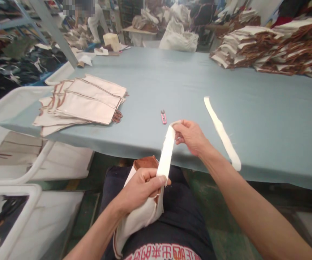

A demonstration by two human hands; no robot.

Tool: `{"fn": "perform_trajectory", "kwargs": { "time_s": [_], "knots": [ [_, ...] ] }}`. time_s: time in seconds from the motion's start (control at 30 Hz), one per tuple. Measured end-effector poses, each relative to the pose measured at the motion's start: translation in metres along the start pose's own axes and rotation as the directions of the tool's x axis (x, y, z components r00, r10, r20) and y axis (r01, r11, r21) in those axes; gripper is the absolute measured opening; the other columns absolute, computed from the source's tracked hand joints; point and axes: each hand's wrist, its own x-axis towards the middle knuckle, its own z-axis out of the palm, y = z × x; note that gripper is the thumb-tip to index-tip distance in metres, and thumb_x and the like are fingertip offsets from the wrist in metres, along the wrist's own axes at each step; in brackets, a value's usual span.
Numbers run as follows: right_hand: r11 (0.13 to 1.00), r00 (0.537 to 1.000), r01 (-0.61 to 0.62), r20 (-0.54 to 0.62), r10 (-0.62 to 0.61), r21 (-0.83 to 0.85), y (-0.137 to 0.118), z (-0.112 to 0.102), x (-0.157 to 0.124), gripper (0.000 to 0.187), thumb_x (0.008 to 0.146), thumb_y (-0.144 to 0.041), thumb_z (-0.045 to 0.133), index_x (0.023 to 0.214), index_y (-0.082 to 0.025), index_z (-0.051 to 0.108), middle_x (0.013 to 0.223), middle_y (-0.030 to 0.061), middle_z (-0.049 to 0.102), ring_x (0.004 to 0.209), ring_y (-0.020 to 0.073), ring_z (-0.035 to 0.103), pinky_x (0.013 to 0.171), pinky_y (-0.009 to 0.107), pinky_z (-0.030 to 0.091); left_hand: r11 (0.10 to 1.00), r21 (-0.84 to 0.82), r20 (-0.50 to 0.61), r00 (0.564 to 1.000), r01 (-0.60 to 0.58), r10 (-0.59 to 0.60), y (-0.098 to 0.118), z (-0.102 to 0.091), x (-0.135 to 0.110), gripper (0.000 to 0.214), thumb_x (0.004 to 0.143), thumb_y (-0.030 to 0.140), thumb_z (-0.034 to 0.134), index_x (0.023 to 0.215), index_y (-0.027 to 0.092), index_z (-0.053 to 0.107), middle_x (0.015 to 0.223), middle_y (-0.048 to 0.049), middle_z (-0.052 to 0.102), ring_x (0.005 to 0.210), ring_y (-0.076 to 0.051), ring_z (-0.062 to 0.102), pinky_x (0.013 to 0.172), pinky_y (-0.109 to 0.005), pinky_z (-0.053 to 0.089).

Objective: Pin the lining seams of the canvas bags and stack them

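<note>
Okay, clock centred on the held white strip [167, 151], 12 pointing away from the person; strip ran from lap to the near edge of the blue-grey surface [145, 83], pulled fairly straight between both hands; left hand [142, 186] had its near end at 6, thumb on top, fingers clamped on it; right hand [189, 136] pinched the far end at 12 between thumb and fingers, just above the surface edge; cream bag [138, 224] lay on the lap at 7, mouth gaping near the left hand, brown lining [145, 162] showing; could not tell if the left fingers gripped the bag too.

Pink-handled snips [163, 117] lay on the surface at 12, just beyond the strip's far end; second white strip [221, 131] lay flat at 2, near the right forearm, loose threads on its edge; stack of cream pieces [90, 99] with brown trim sat at 10; big brown-and-cream pile [275, 50] at 1 to 2; white sack [179, 38] stood past the far edge at 12; white bins [38, 193] at 8 to 9; another person [97, 21] in pale trousers was far off at 11.
</note>
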Motion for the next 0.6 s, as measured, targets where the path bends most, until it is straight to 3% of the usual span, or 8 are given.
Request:
{"fn": "perform_trajectory", "kwargs": {
  "time_s": [0.2, 0.37, 0.6],
  "knots": [
    [0.95, 0.982, 0.098, -0.127, -0.141, -0.297, 0.023, -0.022, 0.042, 0.019, 0.08, -0.034, 0.062, 0.089, -0.018, 0.062, 0.067, 0.0006, 0.064, 0.057, 0.0125, 0.054, 0.054, 0.025, 0.048, 0.996, -0.08, -0.048, 0.999, -0.027, 0.023, -0.007, -0.008, 0.05, 0.048, 0.073, 0.056, 0.078, 0.08, 0.009, 0.073, 0.051, 0.0079, 0.041, 0.048, -0.005, 0.029, 0.05, -0.021, 0.021],
    [0.789, 0.951, 0.127, -0.151, -0.269, -0.602, 0.04, -0.046, 0.069, 0.023, 0.085, -0.026, 0.058, 0.104, -0.015, 0.063, 0.08, 0.0072, 0.073, 0.075, 0.023, 0.065, 0.076, 0.036, 0.051, 0.992, -0.1, -0.038, 0.996, 0.081, -0.085, -0.012, -0.016, 0.096, 0.046, 0.071, 0.053, 0.079, 0.083, 0.008, 0.075, 0.049, 0.0047, 0.049, 0.043, -0.007, 0.037, 0.047, -0.022, 0.024],
    [0.57, 0.942, 0.123, -0.085, -0.325, -0.812, 0.052, -0.054, 0.092, 0.039, 0.089, -0.023, 0.06, 0.128, -0.017, 0.059, 0.106, 0.0129, 0.076, 0.102, 0.0347, 0.068, 0.092, 0.045, 0.047, 0.972, -0.142, -0.083, 0.976, 0.189, -0.202, -0.013, -0.008, 0.109, 0.043, 0.071, 0.053, 0.08, 0.073, 0.011, 0.073, 0.046, 0.0046, 0.049, 0.041, -0.007, 0.036, 0.046, -0.023, 0.024]
  ]
}}
